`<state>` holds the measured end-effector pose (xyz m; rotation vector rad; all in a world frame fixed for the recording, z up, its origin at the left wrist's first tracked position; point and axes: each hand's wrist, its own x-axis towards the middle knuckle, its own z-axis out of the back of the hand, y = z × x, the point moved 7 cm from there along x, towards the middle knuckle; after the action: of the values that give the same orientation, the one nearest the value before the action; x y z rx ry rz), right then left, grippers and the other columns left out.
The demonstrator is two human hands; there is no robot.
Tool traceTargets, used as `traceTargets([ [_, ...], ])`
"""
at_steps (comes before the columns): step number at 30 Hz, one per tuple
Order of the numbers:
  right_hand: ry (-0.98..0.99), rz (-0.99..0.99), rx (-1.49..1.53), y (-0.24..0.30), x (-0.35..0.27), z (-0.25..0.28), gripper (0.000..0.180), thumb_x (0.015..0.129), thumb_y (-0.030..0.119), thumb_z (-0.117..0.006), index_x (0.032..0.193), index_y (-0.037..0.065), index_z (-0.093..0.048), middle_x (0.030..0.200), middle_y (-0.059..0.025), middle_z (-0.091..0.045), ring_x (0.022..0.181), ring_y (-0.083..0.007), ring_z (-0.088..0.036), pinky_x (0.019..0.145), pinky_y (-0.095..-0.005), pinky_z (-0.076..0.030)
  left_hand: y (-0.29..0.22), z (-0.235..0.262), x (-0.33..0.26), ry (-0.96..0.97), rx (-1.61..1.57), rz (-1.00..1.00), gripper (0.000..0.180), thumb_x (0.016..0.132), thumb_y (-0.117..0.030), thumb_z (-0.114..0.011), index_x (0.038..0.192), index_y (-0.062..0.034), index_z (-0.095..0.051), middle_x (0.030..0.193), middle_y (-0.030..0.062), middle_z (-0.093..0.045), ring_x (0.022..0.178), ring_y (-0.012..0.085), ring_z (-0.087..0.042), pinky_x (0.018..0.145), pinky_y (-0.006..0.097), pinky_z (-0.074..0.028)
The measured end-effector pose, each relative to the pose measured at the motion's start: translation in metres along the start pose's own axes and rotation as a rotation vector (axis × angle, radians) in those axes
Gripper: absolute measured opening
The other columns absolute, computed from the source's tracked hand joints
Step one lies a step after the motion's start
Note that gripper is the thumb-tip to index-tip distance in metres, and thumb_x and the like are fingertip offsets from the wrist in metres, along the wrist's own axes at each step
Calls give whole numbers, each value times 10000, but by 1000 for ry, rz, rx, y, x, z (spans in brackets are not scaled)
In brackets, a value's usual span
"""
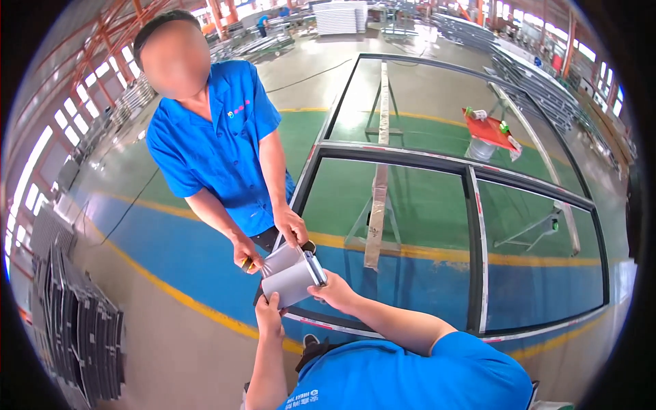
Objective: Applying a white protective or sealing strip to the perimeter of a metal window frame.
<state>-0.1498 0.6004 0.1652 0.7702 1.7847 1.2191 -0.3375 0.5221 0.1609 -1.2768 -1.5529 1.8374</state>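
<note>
A short grey profile piece [290, 281], with a smooth broad face and a dark slotted end, is held up near the frame's near left corner. My left hand [270, 313] is closed on its lower left edge, thumb on the front face, other fingers hidden behind. My right hand [333, 290] grips its right end. Facing me, a co-worker in a blue shirt [222, 147] has one hand [291, 227] at the far edge of the piece. The co-worker's other hand [246, 253] holds a small yellow-and-black tool [249, 263], its kind unclear.
A large black frame [474, 246] with crossbars lies on trestles [378, 225] to my right. Beyond its middle bar, a red board [489, 128] with bottles rests on a bucket [482, 149]. Dark profiles [78, 328] are stacked at left; metal lengths [529, 85] lie far right.
</note>
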Motion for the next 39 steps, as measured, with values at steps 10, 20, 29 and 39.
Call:
traceTargets([
  [10,-397,223,-292,-8,49,-70,276,859,175,-709,1079,54,-594,783,-21,-603,654,-103,-565,590,-278,-472,-41,58,104,315,212,-174,375,934,-265,-625,1177,13,-566,1027,48,-613,858,122,-516,721,285,-426],
  [20,-498,129,-50,-28,58,-137,231,869,132,-696,1047,25,-596,858,-28,-618,749,-118,-577,685,-293,-488,-41,116,144,480,198,-40,465,921,-269,-642,1193,96,-548,1141,153,-620,1048,195,-558,933,342,-430],
  [29,-475,92,-84,-54,24,-181,304,876,202,-707,1105,33,-602,832,-29,-620,743,-121,-582,668,-301,-494,-28,152,128,513,193,-34,304,904,-233,-630,1065,21,-583,943,49,-607,815,133,-532,727,303,-433],
  [39,-554,170,-94,-31,-13,-166,301,893,221,-687,1112,41,-585,824,-39,-618,715,-123,-580,632,-300,-489,-46,123,102,570,143,-143,226,939,-193,-582,1027,15,-565,909,51,-603,795,121,-556,700,283,-442],
])
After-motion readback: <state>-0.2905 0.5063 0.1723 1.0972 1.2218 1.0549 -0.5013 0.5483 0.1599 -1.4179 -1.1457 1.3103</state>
